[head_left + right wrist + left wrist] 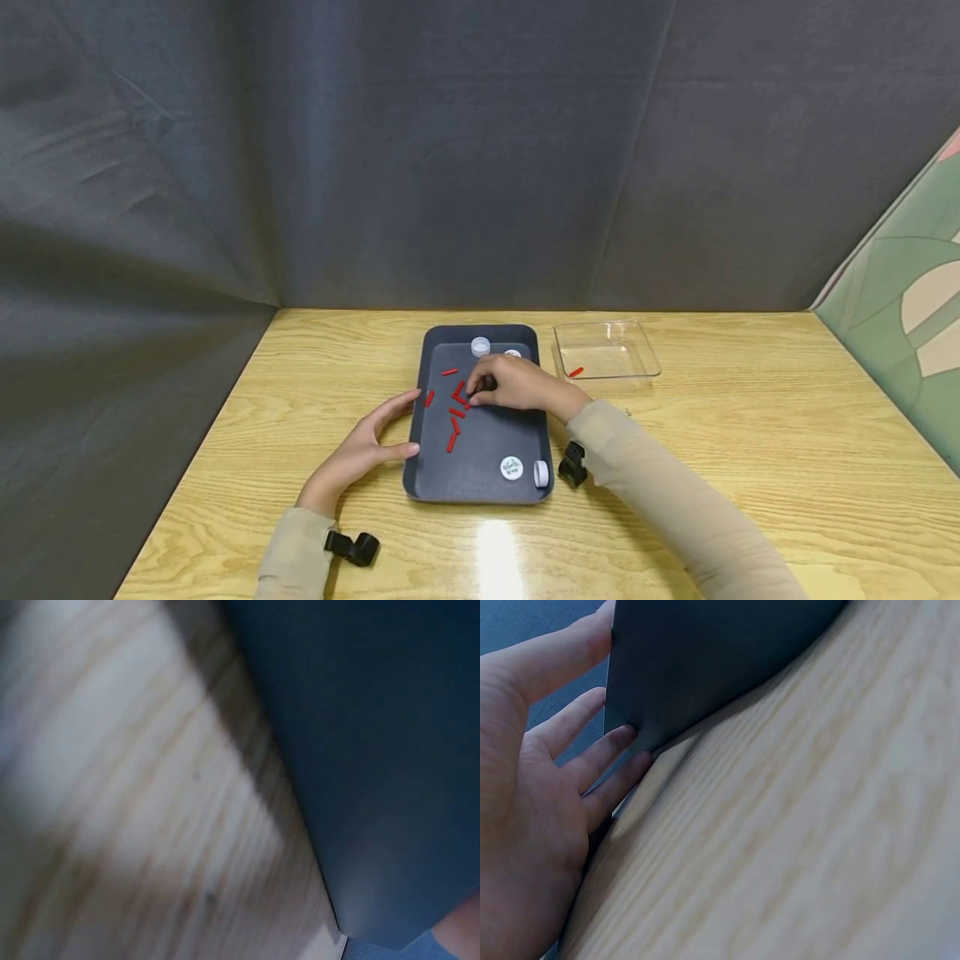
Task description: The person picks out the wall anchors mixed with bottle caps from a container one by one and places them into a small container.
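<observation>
A dark grey tray (480,492) lies on the table with several short red sticks (457,412) scattered over its left and middle part. My right hand (513,383) reaches over the tray from the right, its fingers curled, and pinches a red stick (468,406) at the thumb tip. In the right wrist view, only a bit of this hand (459,930) shows at the lower right corner. My left hand (367,446) is spread at the tray's left side, fingertips and thumb at the rim. The left wrist view shows its fingers (592,757) against the tray's outer wall (705,660).
A clear rectangular container (607,354) stands right of the tray, with one red stick (576,372) inside. In the tray are a round white lid with green print (512,468), a white ring-shaped cap (541,474) and a small clear-and-white round container (480,347). Grey curtain (465,167) hangs behind.
</observation>
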`<action>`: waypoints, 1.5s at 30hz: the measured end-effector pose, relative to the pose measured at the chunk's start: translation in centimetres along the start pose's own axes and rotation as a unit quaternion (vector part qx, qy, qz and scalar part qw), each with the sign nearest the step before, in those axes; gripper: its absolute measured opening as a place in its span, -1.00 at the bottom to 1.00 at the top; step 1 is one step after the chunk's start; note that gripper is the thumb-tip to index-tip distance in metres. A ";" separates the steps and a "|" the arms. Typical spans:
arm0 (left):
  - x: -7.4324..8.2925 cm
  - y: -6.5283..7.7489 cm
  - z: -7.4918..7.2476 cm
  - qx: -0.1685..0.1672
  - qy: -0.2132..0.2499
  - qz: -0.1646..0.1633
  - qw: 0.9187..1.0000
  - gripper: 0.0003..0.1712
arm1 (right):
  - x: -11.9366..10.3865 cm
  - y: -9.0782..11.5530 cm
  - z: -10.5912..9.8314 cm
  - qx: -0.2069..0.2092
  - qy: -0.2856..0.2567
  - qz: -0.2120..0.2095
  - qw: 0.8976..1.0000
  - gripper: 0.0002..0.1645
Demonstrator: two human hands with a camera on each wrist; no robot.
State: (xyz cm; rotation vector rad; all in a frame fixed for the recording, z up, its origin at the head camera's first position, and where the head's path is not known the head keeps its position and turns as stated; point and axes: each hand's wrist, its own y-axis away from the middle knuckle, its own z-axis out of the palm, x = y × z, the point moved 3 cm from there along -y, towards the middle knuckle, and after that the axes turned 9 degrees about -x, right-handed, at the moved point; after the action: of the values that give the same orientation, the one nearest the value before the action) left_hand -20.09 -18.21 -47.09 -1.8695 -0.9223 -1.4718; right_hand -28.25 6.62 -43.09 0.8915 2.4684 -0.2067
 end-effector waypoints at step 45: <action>-0.2 0.0 -0.1 -0.001 0.004 0.003 1.000 -0.11 | -0.3 0.5 -0.4 -0.005 -0.001 0.013 1.000 -0.91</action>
State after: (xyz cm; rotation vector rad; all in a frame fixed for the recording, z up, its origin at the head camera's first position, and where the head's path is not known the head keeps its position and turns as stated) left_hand -20.14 -18.30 -47.27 -1.8637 -0.9110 -1.4761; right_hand -27.92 6.97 -42.58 0.9192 2.4522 -0.1867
